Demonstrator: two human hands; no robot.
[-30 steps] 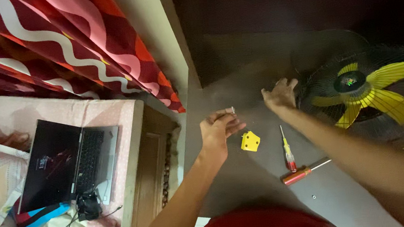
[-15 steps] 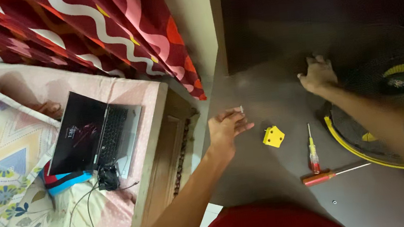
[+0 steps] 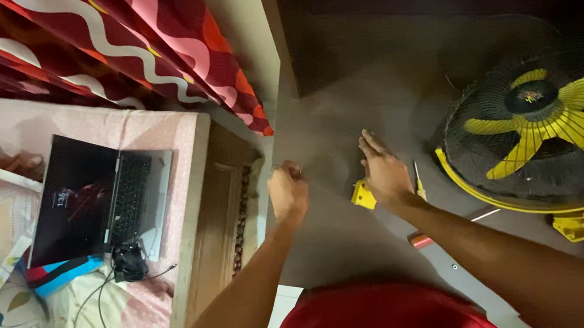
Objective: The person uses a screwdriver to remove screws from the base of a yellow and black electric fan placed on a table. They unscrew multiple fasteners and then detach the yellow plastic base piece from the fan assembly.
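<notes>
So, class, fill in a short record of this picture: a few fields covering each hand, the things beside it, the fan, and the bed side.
left hand: closed in a fist over the grey floor, something small pinched at the fingertips, too small to tell
right hand: flat, palm down, partly over a yellow plastic piece
tools: yellow-handled screwdriver beside the right hand; red-handled screwdriver under the forearm
fan: black grille, yellow blades
bed side: open laptop
</notes>
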